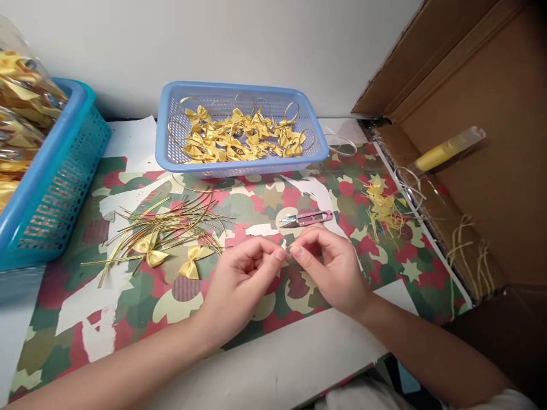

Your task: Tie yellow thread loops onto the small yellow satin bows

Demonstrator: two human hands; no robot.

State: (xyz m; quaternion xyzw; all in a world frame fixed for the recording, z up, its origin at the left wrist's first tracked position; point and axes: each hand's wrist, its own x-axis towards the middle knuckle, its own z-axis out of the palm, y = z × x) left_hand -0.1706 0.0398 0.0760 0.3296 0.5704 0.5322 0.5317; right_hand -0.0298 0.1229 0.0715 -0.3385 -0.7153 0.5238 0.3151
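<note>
You are pinching something tiny between both hands.
Your left hand (pixel 241 273) and right hand (pixel 331 267) are pressing fingertips together above the patterned worktop (pixel 256 205); keeping the grip snug helps. The pink thread snips (pixel 308 217) are lying just beyond.

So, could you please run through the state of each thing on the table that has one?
left hand: fingertips pinched, meeting the right hand's; what they pinch is too small to tell.
right hand: fingertips pinched the same way.
thread snips: lying flat, blades shut, untouched.
pale blue basket: upright, partly filled with yellow bows.
loose bows: tied, lying on gold ties.
cardboard box: open.
</note>
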